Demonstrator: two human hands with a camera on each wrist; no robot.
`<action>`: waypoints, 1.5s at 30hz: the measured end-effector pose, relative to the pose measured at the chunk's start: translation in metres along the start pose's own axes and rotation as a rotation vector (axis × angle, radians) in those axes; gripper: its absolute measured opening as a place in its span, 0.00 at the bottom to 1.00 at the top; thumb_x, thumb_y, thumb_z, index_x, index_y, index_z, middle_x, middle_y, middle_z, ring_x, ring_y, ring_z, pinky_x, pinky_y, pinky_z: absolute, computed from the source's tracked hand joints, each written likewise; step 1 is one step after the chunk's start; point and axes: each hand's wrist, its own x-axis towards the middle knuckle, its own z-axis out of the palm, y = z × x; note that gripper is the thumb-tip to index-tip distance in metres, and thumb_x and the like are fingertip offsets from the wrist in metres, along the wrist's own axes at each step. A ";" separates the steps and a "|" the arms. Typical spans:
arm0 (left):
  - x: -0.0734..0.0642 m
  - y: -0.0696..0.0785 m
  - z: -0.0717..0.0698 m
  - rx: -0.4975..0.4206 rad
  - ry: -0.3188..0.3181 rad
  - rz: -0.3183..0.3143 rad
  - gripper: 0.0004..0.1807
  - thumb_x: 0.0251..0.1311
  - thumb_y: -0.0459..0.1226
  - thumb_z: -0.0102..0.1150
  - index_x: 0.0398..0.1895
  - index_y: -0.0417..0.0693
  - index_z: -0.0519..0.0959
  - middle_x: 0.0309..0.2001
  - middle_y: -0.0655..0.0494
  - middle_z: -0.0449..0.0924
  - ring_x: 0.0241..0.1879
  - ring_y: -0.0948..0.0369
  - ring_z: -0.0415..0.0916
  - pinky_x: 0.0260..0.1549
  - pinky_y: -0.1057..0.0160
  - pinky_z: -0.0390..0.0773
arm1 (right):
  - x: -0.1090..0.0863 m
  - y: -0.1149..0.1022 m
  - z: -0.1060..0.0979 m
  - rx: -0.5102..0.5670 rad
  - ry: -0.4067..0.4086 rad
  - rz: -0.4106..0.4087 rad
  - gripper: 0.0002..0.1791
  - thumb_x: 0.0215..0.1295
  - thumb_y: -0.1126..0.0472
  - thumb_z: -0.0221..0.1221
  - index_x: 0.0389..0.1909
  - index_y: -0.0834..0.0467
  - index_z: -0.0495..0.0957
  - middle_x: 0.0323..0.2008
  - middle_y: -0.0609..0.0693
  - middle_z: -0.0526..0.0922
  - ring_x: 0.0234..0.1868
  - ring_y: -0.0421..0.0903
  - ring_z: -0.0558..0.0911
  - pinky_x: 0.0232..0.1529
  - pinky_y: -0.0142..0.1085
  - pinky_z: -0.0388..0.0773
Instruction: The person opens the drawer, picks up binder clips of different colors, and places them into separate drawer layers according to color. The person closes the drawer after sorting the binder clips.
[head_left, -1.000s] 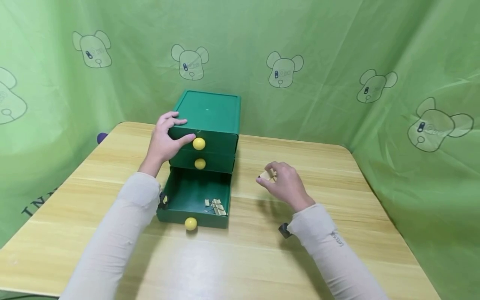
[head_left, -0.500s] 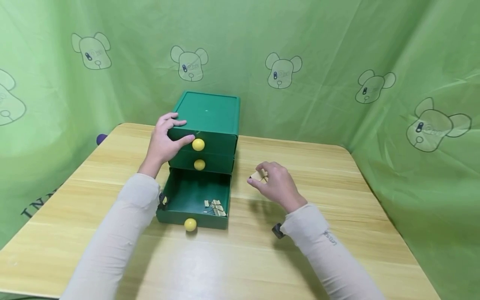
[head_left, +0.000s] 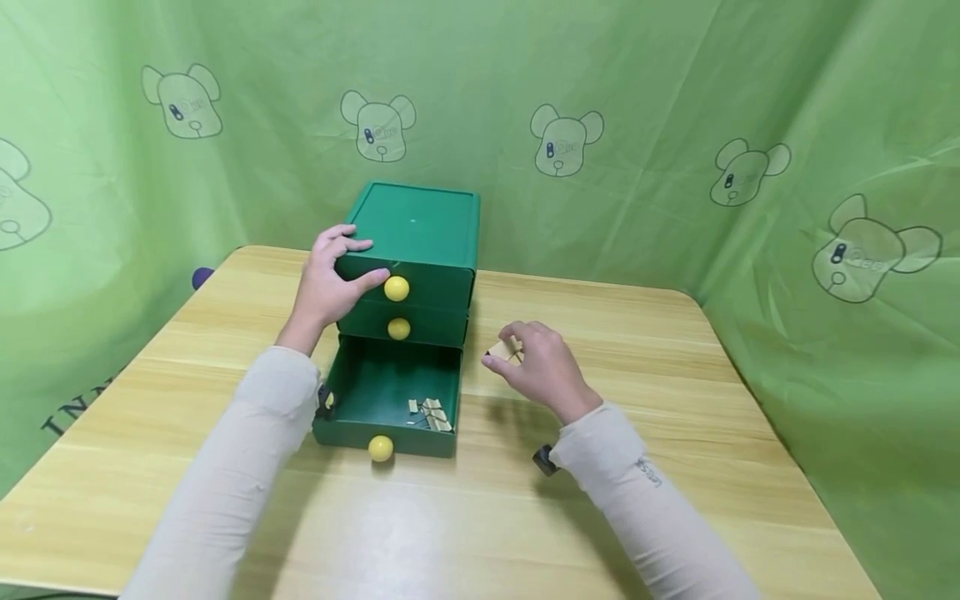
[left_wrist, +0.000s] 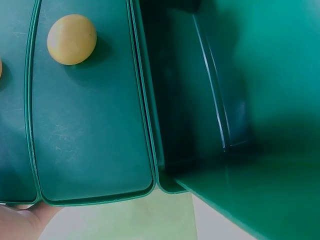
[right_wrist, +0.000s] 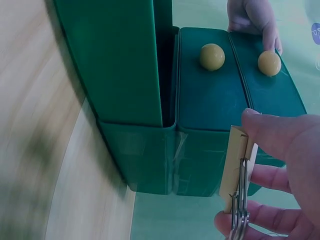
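In the head view my right hand (head_left: 545, 371) pinches a cream binder clip (head_left: 501, 350) above the table, just right of the drawer unit. Up close in the right wrist view, the clip (right_wrist: 234, 165) shows wire handles, with thumb and fingertips along its edges. My left hand (head_left: 326, 283) rests on the upper left corner of the green drawer unit (head_left: 420, 221), fingers over the top edge and thumb on the front beside the top yellow knob (head_left: 397, 289). The bottom drawer (head_left: 375, 375) is pulled out; several cream binder clips (head_left: 435, 415) lie at its front right.
The unit stands on a wooden table (head_left: 622, 500). A second knob (head_left: 398, 329) marks the middle drawer, which is closed like the top one. Green printed curtains (head_left: 480, 108) hang behind and along the sides. A dark wrist camera (head_left: 546, 460) hangs below the right cuff.
My right hand has moved left, bringing the binder clip closer to the drawer unit. The left hand, the unit and the clips in the drawer stay where they were.
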 end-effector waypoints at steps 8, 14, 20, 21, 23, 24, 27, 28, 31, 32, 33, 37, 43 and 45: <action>0.001 0.002 0.000 -0.003 0.002 0.013 0.30 0.53 0.46 0.72 0.57 0.43 0.78 0.69 0.52 0.61 0.70 0.52 0.52 0.66 0.43 0.54 | 0.003 -0.006 0.002 0.014 -0.008 0.000 0.23 0.60 0.47 0.67 0.46 0.60 0.80 0.41 0.54 0.81 0.38 0.50 0.77 0.41 0.43 0.77; 0.001 0.002 0.000 -0.004 0.000 0.011 0.30 0.53 0.46 0.72 0.57 0.43 0.78 0.69 0.52 0.61 0.70 0.52 0.52 0.66 0.43 0.54 | 0.004 -0.011 0.004 0.020 -0.018 -0.008 0.23 0.60 0.46 0.66 0.46 0.60 0.80 0.44 0.55 0.82 0.40 0.51 0.78 0.42 0.43 0.78; 0.001 0.003 0.000 -0.005 0.002 0.012 0.30 0.53 0.46 0.72 0.57 0.43 0.78 0.69 0.52 0.61 0.70 0.52 0.52 0.66 0.43 0.54 | 0.006 -0.017 0.006 0.037 -0.027 -0.002 0.23 0.59 0.46 0.67 0.46 0.60 0.80 0.41 0.54 0.81 0.38 0.50 0.78 0.40 0.42 0.78; 0.001 0.003 0.000 -0.005 0.003 0.012 0.30 0.52 0.46 0.72 0.57 0.42 0.78 0.69 0.52 0.61 0.70 0.52 0.52 0.66 0.43 0.54 | 0.006 -0.018 0.007 0.039 -0.029 -0.004 0.24 0.59 0.46 0.67 0.46 0.60 0.80 0.40 0.53 0.81 0.38 0.50 0.77 0.40 0.42 0.78; 0.001 0.003 0.000 -0.003 0.004 0.014 0.30 0.53 0.46 0.72 0.57 0.42 0.78 0.69 0.52 0.61 0.70 0.52 0.52 0.66 0.43 0.53 | 0.007 -0.019 0.008 0.042 -0.027 -0.011 0.23 0.59 0.46 0.67 0.46 0.60 0.80 0.39 0.53 0.81 0.37 0.49 0.77 0.40 0.42 0.78; 0.001 0.004 0.000 -0.001 0.004 0.014 0.30 0.53 0.46 0.72 0.57 0.42 0.78 0.69 0.52 0.61 0.70 0.52 0.52 0.66 0.43 0.53 | 0.007 -0.020 0.008 0.042 -0.026 -0.016 0.23 0.59 0.46 0.67 0.46 0.60 0.80 0.39 0.53 0.81 0.37 0.49 0.77 0.40 0.42 0.78; 0.001 0.004 0.000 -0.002 0.002 0.013 0.30 0.53 0.46 0.72 0.57 0.43 0.78 0.69 0.52 0.61 0.70 0.52 0.52 0.66 0.43 0.53 | 0.007 -0.022 0.011 0.038 -0.021 -0.036 0.23 0.59 0.46 0.67 0.44 0.60 0.80 0.37 0.52 0.80 0.36 0.49 0.77 0.39 0.42 0.77; 0.001 0.004 0.000 -0.003 0.001 0.013 0.30 0.53 0.46 0.72 0.57 0.43 0.78 0.69 0.52 0.61 0.70 0.52 0.52 0.66 0.43 0.53 | 0.007 -0.023 0.012 0.037 -0.018 -0.042 0.22 0.58 0.46 0.67 0.44 0.60 0.80 0.37 0.52 0.80 0.35 0.48 0.76 0.38 0.42 0.77; 0.001 0.004 0.000 -0.007 -0.001 0.012 0.30 0.53 0.46 0.72 0.57 0.43 0.78 0.69 0.52 0.61 0.70 0.51 0.52 0.66 0.43 0.54 | 0.008 -0.025 0.014 0.034 -0.022 -0.052 0.22 0.58 0.46 0.67 0.43 0.59 0.80 0.36 0.51 0.80 0.35 0.48 0.76 0.38 0.41 0.77; 0.001 0.004 0.000 -0.008 -0.001 0.012 0.30 0.53 0.46 0.72 0.57 0.43 0.78 0.69 0.52 0.61 0.70 0.51 0.52 0.66 0.43 0.54 | 0.008 -0.026 0.015 0.033 -0.026 -0.052 0.22 0.59 0.46 0.67 0.43 0.59 0.80 0.37 0.51 0.80 0.35 0.48 0.76 0.38 0.41 0.77; 0.001 0.003 -0.001 -0.008 0.000 0.013 0.30 0.53 0.46 0.72 0.57 0.43 0.78 0.69 0.52 0.61 0.70 0.51 0.52 0.66 0.43 0.54 | 0.008 -0.027 0.016 0.031 -0.030 -0.052 0.22 0.59 0.46 0.67 0.43 0.59 0.80 0.37 0.51 0.80 0.36 0.48 0.76 0.38 0.41 0.77; 0.001 0.003 -0.001 -0.007 0.000 0.015 0.30 0.53 0.46 0.72 0.57 0.43 0.78 0.69 0.52 0.61 0.70 0.51 0.52 0.66 0.43 0.54 | 0.009 -0.032 0.018 0.017 -0.054 -0.043 0.23 0.59 0.44 0.66 0.46 0.59 0.80 0.41 0.52 0.81 0.40 0.49 0.77 0.43 0.42 0.78; 0.000 0.001 -0.001 -0.012 -0.003 0.017 0.30 0.55 0.46 0.70 0.58 0.42 0.78 0.69 0.51 0.61 0.70 0.51 0.52 0.66 0.44 0.53 | 0.010 -0.038 0.022 0.008 -0.083 -0.033 0.26 0.60 0.43 0.66 0.49 0.59 0.80 0.46 0.53 0.81 0.47 0.50 0.78 0.50 0.43 0.77; -0.001 0.001 -0.001 -0.013 -0.005 0.014 0.29 0.55 0.46 0.70 0.58 0.42 0.78 0.69 0.51 0.61 0.70 0.51 0.52 0.66 0.44 0.53 | 0.010 -0.040 0.023 0.013 -0.088 -0.030 0.26 0.60 0.44 0.66 0.49 0.59 0.79 0.46 0.52 0.81 0.46 0.49 0.78 0.50 0.42 0.77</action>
